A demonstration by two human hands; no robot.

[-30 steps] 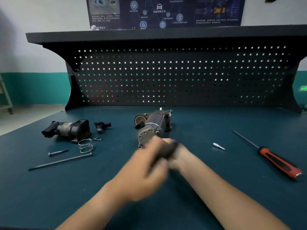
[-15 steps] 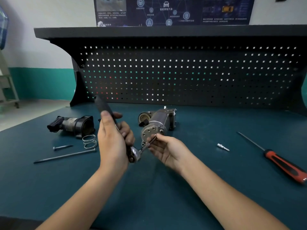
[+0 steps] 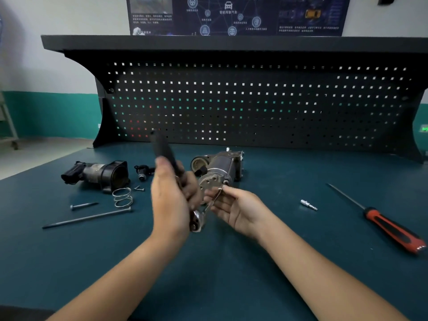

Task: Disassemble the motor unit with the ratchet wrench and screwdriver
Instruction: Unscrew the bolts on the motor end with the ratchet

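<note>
Now, left hand point(image 3: 171, 200): fingers wrapped round the wrench point(image 3: 196, 222), back of the hand toward the camera, held above the bench point(image 3: 231, 274) just in front of the motor point(image 3: 222, 165).
wrench: black grip slants up and away out of the fist, blurred at its top; chrome head sticks out below the hand.
right hand point(image 3: 234, 207): palm turned left, fingers loosely bent, fingertips pinching the upper end of the shaft point(image 3: 214, 200).
shaft: thin and bright, running from the wrench head up to the motor's end plate; whether its tip sits on a fastener cannot be told.
motor: on its side at mid-bench, just behind both hands, round end plate facing the person.
screwdriver point(image 3: 391, 230): red-and-black handle, flat on the bench at far right, well apart from the hands, blade pointing up-left.
bit point(image 3: 308, 205): small, silver, on the bench between right hand and screwdriver.
housing point(image 3: 97, 173): black and grey, lying on the bench left of the motor.
fitting point(image 3: 143, 172): small, black, between housing and motor.
spring point(image 3: 122, 197): wire coil just in front of the housing.
screw point(image 3: 139, 188): tiny, beside the spring.
short bolt point(image 3: 83, 205): left of the spring.
long bolt point(image 3: 88, 217): nearer the person, head end close to the spring.
pegboard point(image 3: 254, 105): dark, upright behind the bench.
</note>
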